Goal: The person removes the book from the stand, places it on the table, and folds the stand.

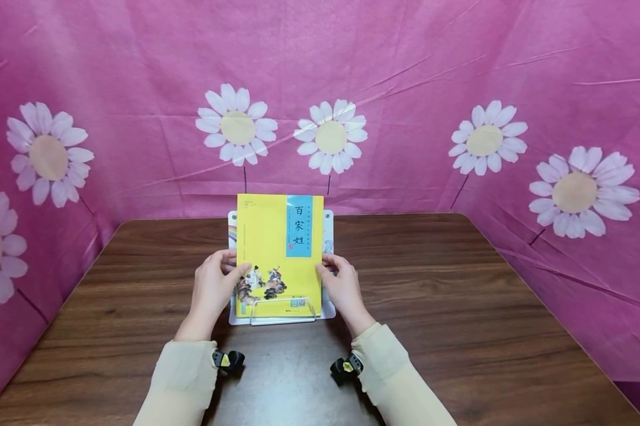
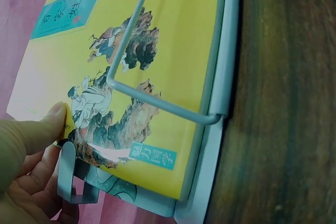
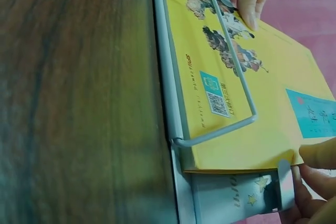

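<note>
Yellow book: right here at the centre, we have the yellow book (image 1: pixel 272 236) upright on the white stand (image 1: pixel 328 228), front cover towards us, its top edge reaching above the board behind it.
Cover: we read large dark characters on a blue panel at upper right; down below, painted figures sit among rocks, and a square code shows near the lower right corner.
Wire holder: across the foot of the cover runs the wire holder (image 2: pixel 157 101), a bent loop rising from the stand's base, and the book's lower edge sits behind it.
Left grip: the left grip (image 1: pixel 213 285) is pinching the book's left edge, thumb on the front by the painted rocks, fingers round behind.
Right grip: the right grip (image 1: pixel 345 288) matches it on the other edge, thumb at the cover, fingers tucked behind.
Side tabs: we spot one bent tab (image 2: pixel 67 171) just by the left fingers, another on the right; whether skin meets metal, we cannot tell.
Wrists: pale sleeves (image 1: pixel 184 373), with black wrist devices (image 1: pixel 233 361) on their inner sides.
Table: all this stands on the brown wood-grain table (image 1: pixel 432 296).
Backdrop: pink cloth (image 1: pixel 405 53) with big white daisies (image 1: pixel 330 137).
</note>
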The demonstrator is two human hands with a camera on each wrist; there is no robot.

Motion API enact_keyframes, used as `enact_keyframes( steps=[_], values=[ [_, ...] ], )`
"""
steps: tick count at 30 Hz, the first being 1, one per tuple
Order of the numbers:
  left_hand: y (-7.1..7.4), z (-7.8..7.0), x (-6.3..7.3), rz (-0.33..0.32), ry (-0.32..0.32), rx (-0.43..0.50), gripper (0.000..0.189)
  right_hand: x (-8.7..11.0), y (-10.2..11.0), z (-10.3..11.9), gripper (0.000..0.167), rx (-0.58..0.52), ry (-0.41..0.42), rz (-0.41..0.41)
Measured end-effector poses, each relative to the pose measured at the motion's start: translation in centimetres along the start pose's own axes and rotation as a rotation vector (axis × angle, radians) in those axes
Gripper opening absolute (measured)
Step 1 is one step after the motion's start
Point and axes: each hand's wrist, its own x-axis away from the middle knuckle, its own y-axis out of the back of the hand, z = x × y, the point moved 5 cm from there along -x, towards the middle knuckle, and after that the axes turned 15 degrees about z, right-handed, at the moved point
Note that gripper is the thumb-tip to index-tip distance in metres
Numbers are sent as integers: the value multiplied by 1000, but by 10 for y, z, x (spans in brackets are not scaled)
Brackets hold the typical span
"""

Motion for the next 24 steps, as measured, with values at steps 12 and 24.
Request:
enact_keyframes(
  steps=[12, 24],
  values=[
    [2, -1, -4, -100, -43, 63, 40, -6, -1, 5, 26, 11, 40, -44],
    [6, 1, -4, -205, -28, 165, 37, -4, -4, 11, 31, -20, 136, -12]
  ],
)
